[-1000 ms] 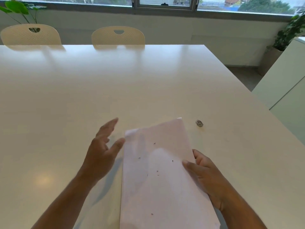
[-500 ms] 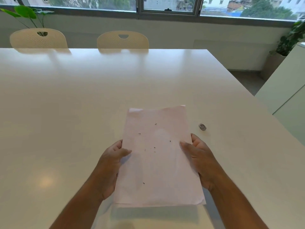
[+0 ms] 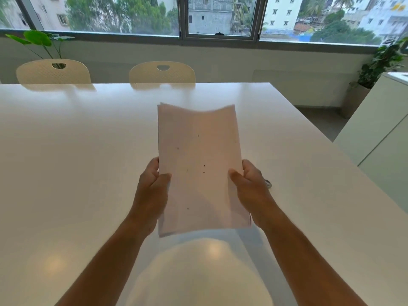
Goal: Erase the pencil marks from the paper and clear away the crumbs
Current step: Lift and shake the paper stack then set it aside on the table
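A white sheet of paper is held up off the white table, tilted with its far edge raised and slightly bowed. Several small dark eraser crumbs lie scattered on its upper face. My left hand grips the paper's left edge, thumb on top. My right hand grips the right edge the same way. A small striped eraser lies on the table just right of my right hand, partly hidden by it.
Two cream chairs stand at the table's far edge below the window. Potted plants stand at the far right and far left. A white cabinet stands right of the table.
My left hand took hold of the paper's left edge. Both hands then lifted the sheet off the table and tilted its far end upward.
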